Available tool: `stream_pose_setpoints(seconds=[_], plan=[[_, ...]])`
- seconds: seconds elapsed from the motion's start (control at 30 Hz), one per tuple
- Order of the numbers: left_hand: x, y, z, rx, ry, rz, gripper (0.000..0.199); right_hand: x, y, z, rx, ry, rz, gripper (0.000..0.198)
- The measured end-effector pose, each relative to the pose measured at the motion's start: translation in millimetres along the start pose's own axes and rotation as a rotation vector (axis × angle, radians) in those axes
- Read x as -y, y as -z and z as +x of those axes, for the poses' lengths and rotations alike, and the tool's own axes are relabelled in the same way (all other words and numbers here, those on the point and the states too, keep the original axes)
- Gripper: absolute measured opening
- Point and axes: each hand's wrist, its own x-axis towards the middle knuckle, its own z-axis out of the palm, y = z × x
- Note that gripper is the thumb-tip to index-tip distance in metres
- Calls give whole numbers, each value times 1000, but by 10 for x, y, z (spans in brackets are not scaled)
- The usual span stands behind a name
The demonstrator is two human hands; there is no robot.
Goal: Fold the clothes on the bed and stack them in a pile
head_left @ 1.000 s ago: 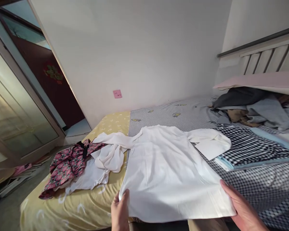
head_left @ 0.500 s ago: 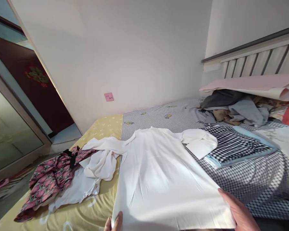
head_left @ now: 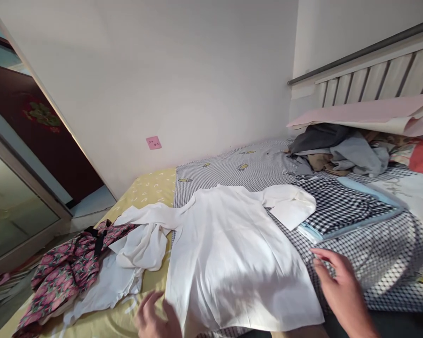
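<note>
— At lower centre of the head view?
— A white shirt (head_left: 232, 253), spread across the bed (head_left: 225, 173).
— And the fingers (head_left: 327, 255)?
— Loosely parted, gripping nothing: left hand (head_left: 158, 317) bottom left of centre, right hand (head_left: 340, 279) lower right.

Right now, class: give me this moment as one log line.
left hand: open, near white shirt, contact unclear | right hand: open, beside white shirt | white shirt: spread on bed | flowered clothing: left of white shirt

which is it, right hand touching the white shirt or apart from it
Apart. The head view shows a strip of checked sheet between the right hand and the side edge of the white shirt.
</note>
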Motion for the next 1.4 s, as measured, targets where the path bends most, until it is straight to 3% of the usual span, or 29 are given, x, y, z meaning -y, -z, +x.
stream_pose_setpoints(seconds=[0.1, 0.17, 0.27, 0.37, 0.5, 0.63, 1.03, 1.4], plan=[[-666, -296, 303, 137, -266, 51, 43, 475, -530, -21, 203, 345, -51, 25], [-941, -509, 413, 347, -438, 131, 48, 706, -907, -67, 336, 471, -158, 31], [-980, -754, 412, 722, -432, 325, 52, 758, -1281, -19, 565, 552, -400, 43], [-827, -868, 336, 880, -299, 480, 55, 452, -1343, 223, 746, 477, -620, 46], [-783, -878, 316, 946, -246, 544, 56, -69, -1239, 496, 684, 420, -715, 54], [-860, -874, 351, 974, -230, 542, 57, -259, -1256, 494, 587, 476, -689, 56], [-894, -945, 326, 900, -247, 646, 58, 112, -1181, 470, 609, 417, -672, 49], [-954, -928, 284, 852, -238, 624, 59, 124, -1181, 466, 636, 379, -673, 51]])
